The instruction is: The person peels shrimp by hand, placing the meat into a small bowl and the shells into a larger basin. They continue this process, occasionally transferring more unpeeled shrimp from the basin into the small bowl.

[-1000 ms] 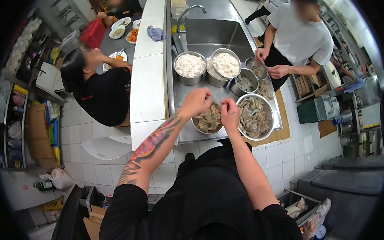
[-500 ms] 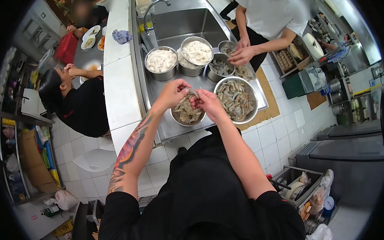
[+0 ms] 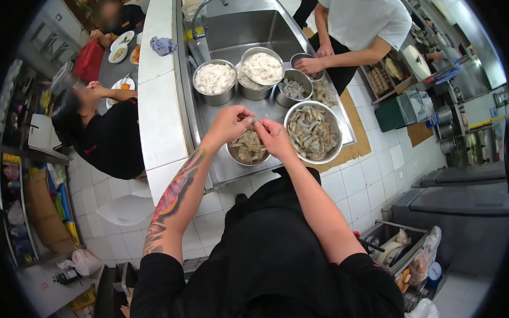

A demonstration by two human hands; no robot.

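Observation:
My left hand (image 3: 233,123) and my right hand (image 3: 274,138) meet fingertip to fingertip, both pinched on a small grey shrimp (image 3: 255,121) that the fingers mostly cover. Right beneath them is a metal bowl (image 3: 248,163) holding shrimp shells and scraps (image 3: 248,147). A larger steel bowl (image 3: 339,135) heaped with unpeeled shrimp (image 3: 312,130) stands just right of my right hand. Behind it, a steel pot (image 3: 290,101) contains grey peeled shrimp (image 3: 292,88).
Two steel pots (image 3: 217,98) and a bowl (image 3: 265,83) of whitish pieces sit before the sink (image 3: 244,33) and its faucet (image 3: 196,26). Across the counter, a co-worker's hand (image 3: 310,65) is at a small bowl. Two people sit at the left behind a tiled ledge (image 3: 162,114) with a cloth (image 3: 162,46).
My right hand has rolled so its back faces up, and its fingers have closed in on the shrimp. The co-worker's hands have moved down into their small bowl.

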